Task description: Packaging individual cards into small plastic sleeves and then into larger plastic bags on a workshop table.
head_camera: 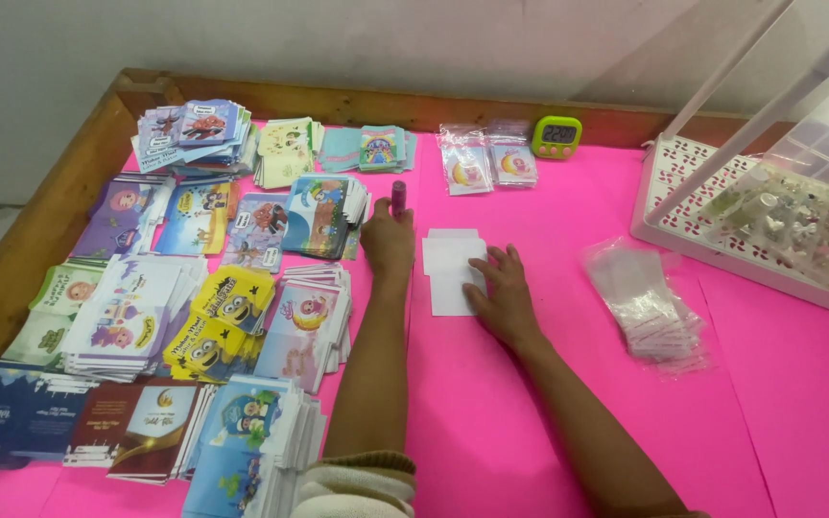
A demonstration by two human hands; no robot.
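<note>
Two hands on the pink table [549,403], as I log them. Left hand [388,240]: closed around a pink glue stick [398,195], held upright just left of the white envelope [453,269]. Right hand [503,293]: open, fingers spread flat, pressing the envelope's right edge down. Envelope: lies centre table, flap end toward the far rim. Card stacks [232,307]: many, printed, close by the left forearm. Clear bags [650,307]: heap to the right. Green timer [556,136]: far edge. White rack [683,216]: far right. Risks, in my judgement: the left forearm could nudge the nearest stacks into a slide; a lifted right palm would let the envelope shift.
</note>
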